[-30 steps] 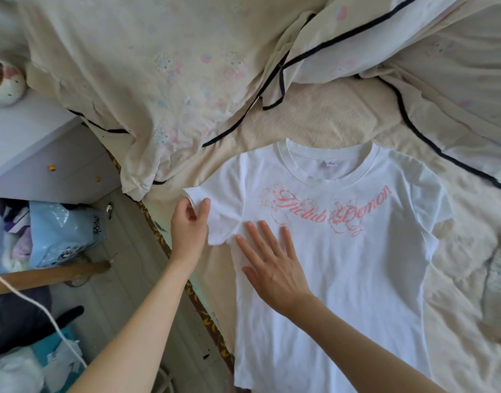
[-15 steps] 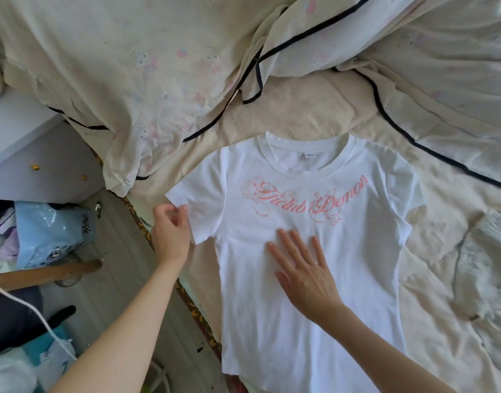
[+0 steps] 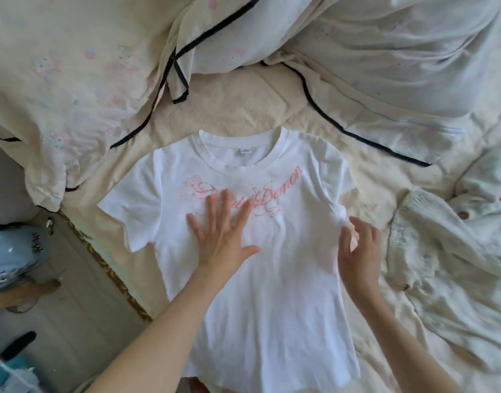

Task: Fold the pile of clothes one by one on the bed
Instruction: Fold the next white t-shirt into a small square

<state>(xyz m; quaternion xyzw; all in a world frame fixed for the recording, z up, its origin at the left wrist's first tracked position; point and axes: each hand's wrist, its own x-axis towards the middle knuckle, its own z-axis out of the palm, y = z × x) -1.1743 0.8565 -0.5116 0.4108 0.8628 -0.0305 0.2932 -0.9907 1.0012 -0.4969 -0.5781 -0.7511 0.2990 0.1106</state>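
Head view only, looking down over my own forearms. White T-shirt (image 3: 260, 279) lies face up and spread flat on the cream bed (image 3: 243, 109), collar away from me, hem toward me and close to the near edge, so its long axis runs straight out from my body. My left hand (image 3: 223, 236) rests palm down on the chest of the shirt, fingers straight and fanned wide, tips reaching the pink lettering; it grips nothing, only presses the cloth flat. My right hand (image 3: 359, 248) sits at the shirt's right side seam, just below the right sleeve, fingers curled in with a bit of white fabric pinched between them; motion blur keeps me from saying how much cloth it holds. Judgement: shirt is laid out and unfolded, so folding of this piece has barely begun. Key relation for the coming move: the right edge and sleeve lie directly under my right hand, the nearer one, and the fold line would run parallel to the long axis, with the left palm as anchor at the centre. Left sleeve lies well apart from both hands. Crumpled pale garment with brown buttons (image 3: 456, 236) waits on the bed to my right, just beside the shirt. Rumpled quilt with dark piping (image 3: 101, 80) is heaped beyond the collar.
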